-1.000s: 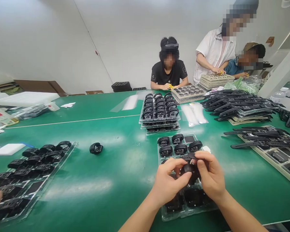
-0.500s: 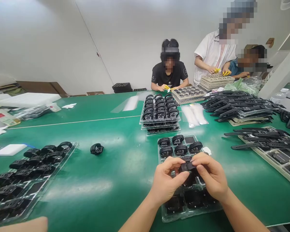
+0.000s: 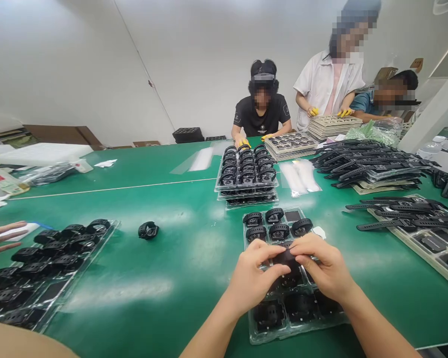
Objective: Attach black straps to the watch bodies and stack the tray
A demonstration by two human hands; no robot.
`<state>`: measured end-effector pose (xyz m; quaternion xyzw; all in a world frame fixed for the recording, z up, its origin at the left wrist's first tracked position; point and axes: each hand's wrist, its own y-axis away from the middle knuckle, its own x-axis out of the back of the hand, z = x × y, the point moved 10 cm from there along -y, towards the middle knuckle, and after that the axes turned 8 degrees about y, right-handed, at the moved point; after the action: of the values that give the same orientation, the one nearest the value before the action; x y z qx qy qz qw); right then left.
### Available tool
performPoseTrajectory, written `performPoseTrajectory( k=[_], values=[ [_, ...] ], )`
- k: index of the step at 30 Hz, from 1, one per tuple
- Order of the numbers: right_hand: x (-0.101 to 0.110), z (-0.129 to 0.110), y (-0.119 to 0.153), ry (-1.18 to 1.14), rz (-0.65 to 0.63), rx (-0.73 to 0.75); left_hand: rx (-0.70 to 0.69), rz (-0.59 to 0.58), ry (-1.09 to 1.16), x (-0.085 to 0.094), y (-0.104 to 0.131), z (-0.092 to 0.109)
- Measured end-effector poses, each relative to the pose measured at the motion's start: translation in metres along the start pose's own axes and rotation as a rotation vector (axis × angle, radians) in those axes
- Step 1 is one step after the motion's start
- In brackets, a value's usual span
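Observation:
Both hands are closed on one black smartwatch (image 3: 288,258), held above a clear plastic tray (image 3: 302,332). My left hand (image 3: 257,276) grips the watch from its left side, thumb and fingertips on it. Opposite, my right hand (image 3: 325,266) pinches the top of the strap, with its fingertips close to the left ones. The fingers hide part of the strap. Looped watches (image 3: 279,231) sit in the tray's far compartments, and one compartment (image 3: 293,216) there holds no watch. More dark watches (image 3: 269,314) lie in the near row.
A single watch (image 3: 148,230) lies on the green table (image 3: 164,278). Left of it is another watch-filled tray (image 3: 80,272), with another person's open hand (image 3: 3,236) beside it. Ahead are stacked trays (image 3: 247,189); flat straps (image 3: 399,214) lie at right. Co-workers (image 3: 262,114) are across the table.
My fingertips have drawn closer together on the strap of the watch. Another person's spread hand has appeared at the far left. The co-worker opposite has moved a gloved hand to the stacked trays.

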<state>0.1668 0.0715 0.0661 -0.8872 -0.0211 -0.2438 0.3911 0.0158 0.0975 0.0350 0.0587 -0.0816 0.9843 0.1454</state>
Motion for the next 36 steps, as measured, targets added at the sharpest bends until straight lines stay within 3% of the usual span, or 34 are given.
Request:
performPoseTrajectory(
  k=[3,7,10,15,22,29,36],
  values=[
    [0.001,-0.002,0.0,0.031,0.022,0.007,0.064,-0.048,0.028,-0.01,-0.001,-0.009],
    [0.005,0.003,-0.001,0.092,0.036,-0.031,0.185,0.007,0.24,-0.007,-0.001,-0.024],
    [0.004,0.002,-0.001,0.101,0.022,-0.001,0.24,0.007,0.272,-0.005,0.0,-0.029],
    [-0.001,0.0,0.0,0.092,-0.004,0.02,0.254,-0.031,0.224,-0.01,0.001,-0.032],
    [0.001,0.003,0.001,0.078,-0.018,0.009,0.265,-0.033,0.432,-0.015,0.0,-0.037],
    [0.0,0.003,0.0,0.051,-0.01,0.009,0.198,-0.044,0.332,-0.011,0.0,-0.03],
    [-0.001,-0.002,0.002,0.026,-0.019,0.025,0.214,-0.132,0.269,-0.024,0.001,-0.031]
  ],
)
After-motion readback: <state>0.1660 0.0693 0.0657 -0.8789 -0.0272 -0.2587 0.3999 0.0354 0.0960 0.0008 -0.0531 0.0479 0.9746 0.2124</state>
